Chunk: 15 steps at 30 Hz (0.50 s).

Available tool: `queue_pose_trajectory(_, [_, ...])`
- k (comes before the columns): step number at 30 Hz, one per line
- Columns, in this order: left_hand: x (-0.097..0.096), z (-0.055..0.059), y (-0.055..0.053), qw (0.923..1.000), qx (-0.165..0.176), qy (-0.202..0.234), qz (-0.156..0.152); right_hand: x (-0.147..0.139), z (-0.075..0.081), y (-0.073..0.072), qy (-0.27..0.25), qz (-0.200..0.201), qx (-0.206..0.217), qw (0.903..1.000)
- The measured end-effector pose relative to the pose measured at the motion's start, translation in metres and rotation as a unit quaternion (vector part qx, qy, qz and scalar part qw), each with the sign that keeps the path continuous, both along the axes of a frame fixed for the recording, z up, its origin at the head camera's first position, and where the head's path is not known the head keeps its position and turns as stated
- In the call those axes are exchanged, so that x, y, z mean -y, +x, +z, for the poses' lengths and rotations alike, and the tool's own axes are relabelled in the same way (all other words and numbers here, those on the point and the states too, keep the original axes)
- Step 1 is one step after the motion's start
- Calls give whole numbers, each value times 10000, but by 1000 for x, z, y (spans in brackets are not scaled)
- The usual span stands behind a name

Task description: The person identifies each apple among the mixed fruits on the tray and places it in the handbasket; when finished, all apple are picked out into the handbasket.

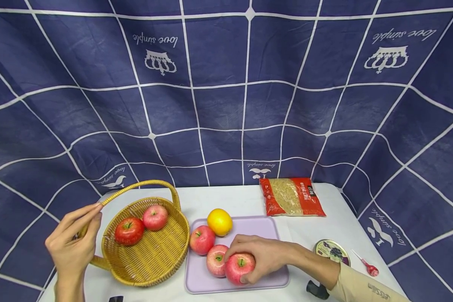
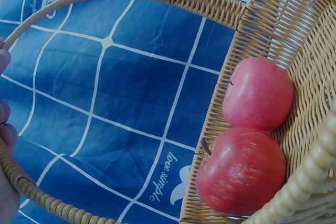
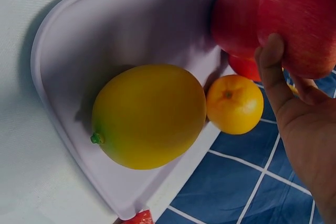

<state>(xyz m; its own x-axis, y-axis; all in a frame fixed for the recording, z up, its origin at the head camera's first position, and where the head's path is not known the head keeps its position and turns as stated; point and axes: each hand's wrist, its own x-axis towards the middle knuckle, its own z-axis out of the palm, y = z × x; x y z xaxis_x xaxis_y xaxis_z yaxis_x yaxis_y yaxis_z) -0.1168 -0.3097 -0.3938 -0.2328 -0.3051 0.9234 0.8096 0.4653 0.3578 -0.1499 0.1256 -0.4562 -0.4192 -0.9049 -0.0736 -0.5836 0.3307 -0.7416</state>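
Note:
My left hand (image 1: pixel 73 239) holds the arched handle (image 1: pixel 136 184) of a woven basket (image 1: pixel 151 268), its fingers and thumb around the rod. Inside the basket lie a dark red apple (image 1: pixel 129 230) and a pinker apple (image 1: pixel 155 217), touching in the left wrist view. My right hand (image 1: pixel 258 253) grips a red apple (image 1: pixel 238 268) above a lilac tray (image 1: pixel 264 226). Close beside that fruit are another apple (image 1: pixel 216 260), a further apple (image 1: pixel 201 240) and an orange (image 1: pixel 219 222). A large yellow fruit (image 3: pixel 149 116) with a green stem end shows on the tray in the right wrist view; my hand hides it from the head view.
Behind the tray, a red packet (image 1: pixel 292 197) of pale grain-like food lies on the white table (image 1: pixel 226 197). To the right are a round tin (image 1: pixel 332 251), a red-wrapped lollipop (image 1: pixel 370 267) and a black object (image 1: pixel 318 289). Blue checked cloth (image 1: pixel 219 105) hangs behind.

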Motion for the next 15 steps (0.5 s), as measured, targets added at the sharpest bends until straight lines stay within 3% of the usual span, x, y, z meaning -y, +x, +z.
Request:
queue_pose_trajectory(8, [1,-1,0,10000,0,-38,-1,3,-1,-1,-207,68,-183,9996])
queue_pose_trajectory(15, [2,-1,0,10000,4,-58,23,10,0,-2,-353,50,-105,9993])
